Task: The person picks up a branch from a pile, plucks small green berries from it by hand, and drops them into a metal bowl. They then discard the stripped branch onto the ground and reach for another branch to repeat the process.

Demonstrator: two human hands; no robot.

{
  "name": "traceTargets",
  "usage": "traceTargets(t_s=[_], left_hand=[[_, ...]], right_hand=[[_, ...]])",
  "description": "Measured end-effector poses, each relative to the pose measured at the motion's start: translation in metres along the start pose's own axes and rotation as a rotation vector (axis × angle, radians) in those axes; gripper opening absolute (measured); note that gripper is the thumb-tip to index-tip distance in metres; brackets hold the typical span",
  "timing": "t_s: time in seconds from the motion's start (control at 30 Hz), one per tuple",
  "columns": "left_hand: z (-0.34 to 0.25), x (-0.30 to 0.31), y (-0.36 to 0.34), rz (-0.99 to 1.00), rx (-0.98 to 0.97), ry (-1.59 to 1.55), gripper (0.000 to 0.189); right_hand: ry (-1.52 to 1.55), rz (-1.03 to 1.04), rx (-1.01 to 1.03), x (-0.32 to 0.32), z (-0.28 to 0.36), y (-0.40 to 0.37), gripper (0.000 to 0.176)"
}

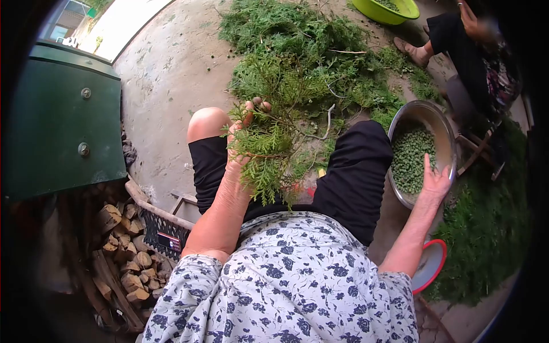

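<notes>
My left hand (pixel 239 134) is wrapped round a leafy green branch (pixel 269 140), held up over my lap between the knees; leaves hide part of the fingers. On the right, my right hand (pixel 436 178) reaches over the near right side of a metal bowl (pixel 450 137), its fingers spread and nothing visible in them. Small green cones (pixel 410 160) fill the bottom of that bowl.
A pile of green branches (pixel 297 40) lies ahead. A green basin (pixel 389 14) and a seated person (pixel 469 51) are at the upper right. Beside me stand a red-rimmed bowl (pixel 440 257), more greenery (pixel 486 234), chopped wood (pixel 131 251) and a green metal box (pixel 57 126).
</notes>
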State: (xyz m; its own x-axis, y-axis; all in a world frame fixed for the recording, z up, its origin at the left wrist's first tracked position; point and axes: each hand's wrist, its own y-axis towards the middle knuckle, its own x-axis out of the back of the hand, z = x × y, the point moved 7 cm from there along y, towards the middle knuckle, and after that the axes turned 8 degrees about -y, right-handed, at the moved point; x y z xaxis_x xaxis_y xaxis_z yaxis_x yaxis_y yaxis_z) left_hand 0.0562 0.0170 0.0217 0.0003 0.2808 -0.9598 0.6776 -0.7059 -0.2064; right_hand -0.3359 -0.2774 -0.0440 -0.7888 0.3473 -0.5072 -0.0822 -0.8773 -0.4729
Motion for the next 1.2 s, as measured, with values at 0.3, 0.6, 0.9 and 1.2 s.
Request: traceTargets(t_s=[0.3,0.6,0.9,1.2], left_hand=[[0.001,0.025,0.013,0.010,0.171,0.010,0.034],[-0.002,0.033,0.005,0.060,0.191,0.074,0.048],[-0.023,0.009,0.009,-0.365,0.055,-0.186,0.022],[-0.031,0.006,0.004,-0.236,-0.001,0.115,0.025]], right_hand=[[-0.400,0.301,0.236,-0.034,-0.001,-0.005,0.027],[-1.596,1.073,1.142,-0.176,-0.124,-0.183,0.048],[-1.020,1.023,0.358,-0.164,-0.134,-0.159,0.017],[-0.512,0.844,-0.183,-0.161,-0.164,-0.152,0.031]])
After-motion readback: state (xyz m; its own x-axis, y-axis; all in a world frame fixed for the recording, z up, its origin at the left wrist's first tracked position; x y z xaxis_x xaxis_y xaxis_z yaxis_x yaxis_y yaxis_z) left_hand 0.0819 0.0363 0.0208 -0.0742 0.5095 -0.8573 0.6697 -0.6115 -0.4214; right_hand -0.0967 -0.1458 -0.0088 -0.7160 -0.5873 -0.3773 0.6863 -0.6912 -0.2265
